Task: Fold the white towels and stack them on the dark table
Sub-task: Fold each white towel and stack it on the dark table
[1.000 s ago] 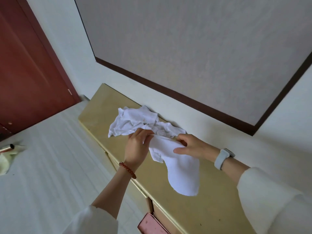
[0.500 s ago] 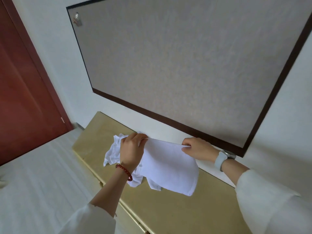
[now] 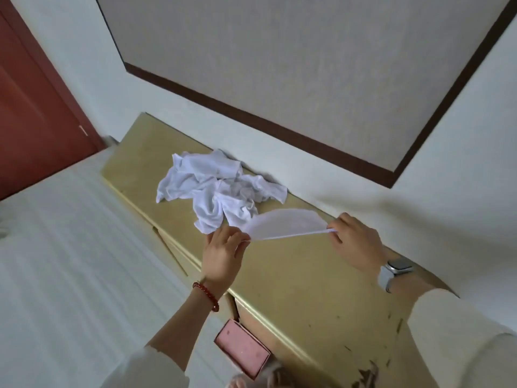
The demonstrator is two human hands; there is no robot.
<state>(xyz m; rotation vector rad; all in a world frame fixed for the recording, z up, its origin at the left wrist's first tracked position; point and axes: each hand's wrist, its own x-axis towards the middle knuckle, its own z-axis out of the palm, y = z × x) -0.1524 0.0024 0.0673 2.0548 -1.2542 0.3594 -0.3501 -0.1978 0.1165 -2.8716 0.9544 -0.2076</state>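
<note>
Best kept taut and level, corners matched before lowering flat. White towel (image 3: 282,224) stretched between both hands above the gold-coloured cabinet top (image 3: 293,275): left hand (image 3: 223,254) pinched on its left corner, right hand (image 3: 355,242) pinched on its right corner. Crumpled towel pile (image 3: 218,189) just behind, beside the wall.

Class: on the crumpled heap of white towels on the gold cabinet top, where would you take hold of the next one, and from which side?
Pinch the loose lobe at the crumpled heap of white towels's near edge, coming from the front; it juts clear, likely peeling free.
</note>
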